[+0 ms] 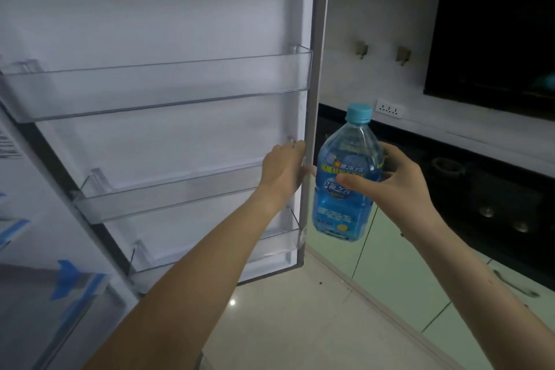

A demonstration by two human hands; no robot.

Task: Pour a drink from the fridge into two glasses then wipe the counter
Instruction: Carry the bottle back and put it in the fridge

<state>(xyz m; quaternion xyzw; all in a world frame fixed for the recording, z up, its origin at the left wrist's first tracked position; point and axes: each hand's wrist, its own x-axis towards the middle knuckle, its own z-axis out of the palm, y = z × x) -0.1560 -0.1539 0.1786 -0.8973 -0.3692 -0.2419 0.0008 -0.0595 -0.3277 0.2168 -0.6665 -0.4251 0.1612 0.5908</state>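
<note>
Open fridge door (168,39), its free edge gripped by the left hand (283,167), while the right hand (393,180) grasps an upright, capped blue drink bottle (345,177) in the air just beside that edge, before the dark desk (492,189).

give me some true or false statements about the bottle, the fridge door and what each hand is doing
1. The right hand holds the bottle upright. True.
2. The bottle's cap is off. False: the light blue cap is on.
3. The left hand is on the edge of the open fridge door. True.
4. The door shelves are full of bottles. False: no bottle shows in them.
5. The bottle stands on the counter. False: it is held in the air, in front of the counter.
</note>
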